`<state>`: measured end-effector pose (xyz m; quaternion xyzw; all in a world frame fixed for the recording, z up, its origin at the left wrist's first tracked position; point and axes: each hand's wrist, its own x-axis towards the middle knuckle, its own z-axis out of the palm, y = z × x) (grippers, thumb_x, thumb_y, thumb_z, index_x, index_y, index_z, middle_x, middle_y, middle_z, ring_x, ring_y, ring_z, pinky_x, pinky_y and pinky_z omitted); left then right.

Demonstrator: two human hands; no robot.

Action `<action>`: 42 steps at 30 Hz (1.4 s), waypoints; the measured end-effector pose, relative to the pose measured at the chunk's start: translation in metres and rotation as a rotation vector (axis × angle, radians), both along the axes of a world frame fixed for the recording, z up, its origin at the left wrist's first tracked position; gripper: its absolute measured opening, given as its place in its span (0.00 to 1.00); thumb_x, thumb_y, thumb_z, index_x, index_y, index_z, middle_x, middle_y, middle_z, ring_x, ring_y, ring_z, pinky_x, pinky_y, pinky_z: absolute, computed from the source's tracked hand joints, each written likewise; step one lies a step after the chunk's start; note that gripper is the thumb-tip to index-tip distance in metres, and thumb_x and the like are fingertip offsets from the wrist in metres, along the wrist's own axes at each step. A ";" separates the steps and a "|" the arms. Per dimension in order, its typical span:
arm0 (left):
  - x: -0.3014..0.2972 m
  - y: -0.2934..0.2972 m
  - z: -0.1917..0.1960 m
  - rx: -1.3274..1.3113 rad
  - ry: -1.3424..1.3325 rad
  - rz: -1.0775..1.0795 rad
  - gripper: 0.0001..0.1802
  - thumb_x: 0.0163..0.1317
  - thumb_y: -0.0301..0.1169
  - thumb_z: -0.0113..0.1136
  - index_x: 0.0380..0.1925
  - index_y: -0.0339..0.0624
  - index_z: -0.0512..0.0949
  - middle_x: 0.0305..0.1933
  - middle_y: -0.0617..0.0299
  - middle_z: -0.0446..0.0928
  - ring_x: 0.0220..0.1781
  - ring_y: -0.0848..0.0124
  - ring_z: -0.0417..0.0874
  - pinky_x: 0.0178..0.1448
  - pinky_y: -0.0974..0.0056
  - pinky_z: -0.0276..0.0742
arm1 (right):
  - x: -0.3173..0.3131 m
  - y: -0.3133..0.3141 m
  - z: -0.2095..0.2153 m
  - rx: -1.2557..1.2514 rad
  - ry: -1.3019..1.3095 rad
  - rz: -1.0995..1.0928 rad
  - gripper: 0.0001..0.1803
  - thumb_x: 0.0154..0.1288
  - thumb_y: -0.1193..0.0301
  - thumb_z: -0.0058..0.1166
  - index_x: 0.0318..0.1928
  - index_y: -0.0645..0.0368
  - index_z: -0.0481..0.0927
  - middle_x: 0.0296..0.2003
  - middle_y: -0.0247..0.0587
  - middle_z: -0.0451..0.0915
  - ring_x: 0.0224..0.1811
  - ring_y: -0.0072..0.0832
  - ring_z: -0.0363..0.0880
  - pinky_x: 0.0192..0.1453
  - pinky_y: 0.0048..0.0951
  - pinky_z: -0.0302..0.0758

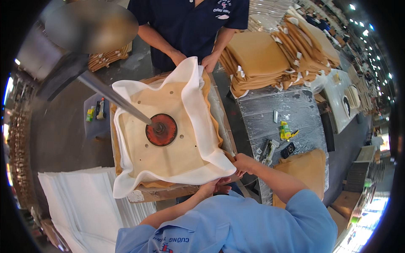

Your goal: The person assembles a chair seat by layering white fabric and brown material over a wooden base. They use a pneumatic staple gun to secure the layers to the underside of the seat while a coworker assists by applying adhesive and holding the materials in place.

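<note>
A square seat board (168,97) lies on a raised block with a white padding sheet (196,156) turned up around its edges. Tan fabric cover (216,130) shows beneath the padding along the right and near sides. A red-and-black round disc (161,130) on a metal rod (122,101) presses on the board's middle. At the near right corner my right hand (244,164) pinches the tan cover's edge. Just left of it, my left hand (214,187) is curled under the padding's near edge; what its fingers hold is hidden. Across from me, a co-worker's two hands (209,62) are at the far corner.
Right of me, a plastic-wrapped table (261,122) bears stacked tan covers (257,55), staple guns (268,152), a yellow-green box (286,131) and tan sheets (301,173). White sheets (80,202) are piled at near left. A small stool (95,126) holds another staple gun (101,109).
</note>
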<state>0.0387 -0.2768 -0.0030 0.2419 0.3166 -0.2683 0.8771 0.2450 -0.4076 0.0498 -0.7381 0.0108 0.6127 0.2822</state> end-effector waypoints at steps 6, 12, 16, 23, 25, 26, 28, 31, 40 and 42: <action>0.031 -0.029 0.015 0.067 0.292 0.313 0.29 0.88 0.57 0.43 0.59 0.41 0.77 0.39 0.55 0.83 0.34 0.56 0.88 0.40 0.48 0.91 | -0.004 -0.003 -0.005 0.096 0.121 0.159 0.23 0.81 0.57 0.54 0.40 0.67 0.87 0.24 0.43 0.80 0.20 0.31 0.78 0.22 0.34 0.77; 0.064 -0.027 0.041 0.200 0.367 0.498 0.27 0.88 0.56 0.44 0.49 0.45 0.79 0.30 0.61 0.74 0.25 0.66 0.77 0.30 0.56 0.76 | -0.004 0.005 0.020 0.156 0.139 0.042 0.24 0.83 0.54 0.55 0.39 0.64 0.85 0.23 0.36 0.76 0.18 0.27 0.73 0.21 0.35 0.67; 0.053 -0.028 0.037 0.219 0.315 0.562 0.26 0.87 0.55 0.47 0.38 0.47 0.75 0.26 0.64 0.68 0.22 0.70 0.69 0.26 0.59 0.64 | -0.006 0.006 0.033 0.148 0.073 0.076 0.32 0.85 0.45 0.52 0.43 0.67 0.85 0.27 0.39 0.78 0.22 0.28 0.75 0.22 0.36 0.70; 0.032 0.007 0.056 0.501 0.149 -0.002 0.28 0.85 0.56 0.53 0.38 0.43 0.81 0.34 0.63 0.80 0.31 0.73 0.78 0.35 0.66 0.75 | -0.018 -0.001 0.026 0.270 0.004 -0.030 0.27 0.86 0.50 0.53 0.44 0.64 0.87 0.26 0.36 0.81 0.20 0.25 0.76 0.24 0.31 0.72; -0.007 0.023 0.071 0.591 -0.032 0.143 0.28 0.84 0.54 0.55 0.33 0.42 0.83 0.31 0.63 0.82 0.27 0.72 0.79 0.33 0.65 0.77 | -0.019 0.004 0.035 0.251 -0.040 0.014 0.25 0.85 0.53 0.54 0.44 0.65 0.86 0.26 0.36 0.80 0.21 0.24 0.76 0.25 0.30 0.73; -0.041 0.044 0.069 0.571 -0.073 0.115 0.26 0.84 0.51 0.57 0.34 0.41 0.84 0.31 0.65 0.83 0.29 0.73 0.81 0.36 0.66 0.81 | -0.020 0.004 0.037 0.262 -0.062 0.051 0.24 0.84 0.54 0.55 0.44 0.67 0.85 0.26 0.36 0.79 0.22 0.24 0.76 0.25 0.30 0.74; -0.111 0.091 0.087 0.898 0.195 0.001 0.26 0.81 0.51 0.61 0.44 0.36 0.90 0.34 0.59 0.88 0.32 0.71 0.86 0.37 0.64 0.83 | -0.023 -0.003 0.028 0.276 -0.103 0.039 0.22 0.84 0.57 0.56 0.44 0.68 0.85 0.26 0.36 0.79 0.22 0.24 0.77 0.26 0.30 0.76; -0.221 0.177 0.080 1.206 0.718 0.209 0.22 0.78 0.44 0.61 0.55 0.35 0.88 0.39 0.51 0.89 0.32 0.66 0.89 0.37 0.58 0.85 | -0.034 -0.009 0.016 0.289 -0.128 -0.063 0.19 0.83 0.59 0.57 0.45 0.66 0.84 0.25 0.36 0.79 0.22 0.24 0.79 0.27 0.30 0.79; -0.245 0.366 0.057 0.880 0.236 0.097 0.28 0.72 0.46 0.70 0.62 0.37 0.85 0.49 0.56 0.90 0.43 0.70 0.91 0.41 0.64 0.88 | -0.155 -0.024 0.037 0.373 0.153 -0.888 0.15 0.82 0.63 0.62 0.60 0.58 0.83 0.44 0.37 0.87 0.40 0.32 0.88 0.43 0.43 0.87; -0.234 0.380 0.055 0.820 0.199 0.009 0.25 0.70 0.48 0.71 0.52 0.36 0.89 0.43 0.56 0.92 0.41 0.69 0.93 0.39 0.64 0.90 | -0.204 0.019 0.018 0.365 0.239 -0.611 0.17 0.82 0.65 0.63 0.63 0.59 0.83 0.45 0.36 0.87 0.43 0.31 0.88 0.47 0.40 0.86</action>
